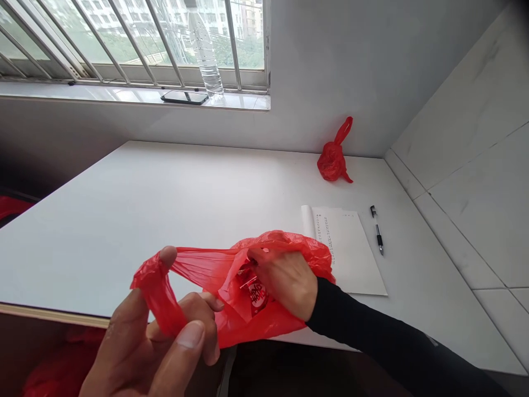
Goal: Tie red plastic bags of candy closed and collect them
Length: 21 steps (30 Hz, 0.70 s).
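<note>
The red plastic bag (248,292) hangs over the near edge of the white table (173,209), left of the sheet of paper (351,251). The left hand (165,342) pinches 1 stretched handle of it closed between thumb and fingers; the right hand (285,281) is clenched on the bag's mouth, beside a red packet (256,292) inside. Pulled this taut, the thin film may well tear, or the packet could slide out
</note>
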{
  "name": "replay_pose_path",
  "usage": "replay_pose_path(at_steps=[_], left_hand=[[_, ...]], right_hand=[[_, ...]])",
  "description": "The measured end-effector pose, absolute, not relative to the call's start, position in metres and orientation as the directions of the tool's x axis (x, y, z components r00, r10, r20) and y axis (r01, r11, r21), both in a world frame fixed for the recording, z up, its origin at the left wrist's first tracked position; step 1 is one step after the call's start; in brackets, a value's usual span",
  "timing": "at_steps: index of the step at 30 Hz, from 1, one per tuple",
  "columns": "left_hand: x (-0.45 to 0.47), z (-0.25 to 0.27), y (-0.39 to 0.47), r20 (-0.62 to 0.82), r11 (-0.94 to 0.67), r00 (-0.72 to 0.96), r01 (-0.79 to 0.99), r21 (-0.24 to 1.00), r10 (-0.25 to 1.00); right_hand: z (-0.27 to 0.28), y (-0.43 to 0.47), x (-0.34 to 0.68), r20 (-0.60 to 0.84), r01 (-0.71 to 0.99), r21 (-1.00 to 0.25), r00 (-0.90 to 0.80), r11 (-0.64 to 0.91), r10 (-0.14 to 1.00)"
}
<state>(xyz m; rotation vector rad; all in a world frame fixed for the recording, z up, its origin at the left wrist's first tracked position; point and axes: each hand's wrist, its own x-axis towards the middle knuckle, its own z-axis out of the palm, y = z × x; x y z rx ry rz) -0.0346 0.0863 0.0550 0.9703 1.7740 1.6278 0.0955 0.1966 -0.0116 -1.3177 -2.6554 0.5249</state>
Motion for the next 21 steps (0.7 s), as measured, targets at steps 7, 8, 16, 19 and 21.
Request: replay_pose_path(at_steps=[7,8,16,19,21], left_hand=[[-0.028,0.057,0.091,-0.012,0.018,-0.658,0.002,1.000,0.753],[-0.028,0.057,0.091,0.004,0.005,-0.652,0.013,1.000,0.758],[-0.030,0.060,0.089,0.001,-0.004,-0.641,-0.003,1.000,0.768],[-0.030,0.062,0.089,-0.013,-0.005,-0.625,-0.028,1.000,0.780],[-0.030,0.063,0.089,-0.028,0.007,-0.611,-0.037,0.999,0.791]], right_hand=[[-0.003,0.200,0.103,-0.109,0.754,-0.505,-0.538,0.420,0.836],[-0.005,0.200,0.103,-0.109,0.743,-0.527,-0.541,0.413,0.834],[-0.005,0.199,0.101,-0.136,0.794,-0.352,-0.567,0.496,0.812],[0.000,0.200,0.106,-0.182,0.846,-0.208,-0.527,0.492,0.830],[0.000,0.203,0.111,-0.179,0.856,-0.180,-0.513,0.485,0.839]])
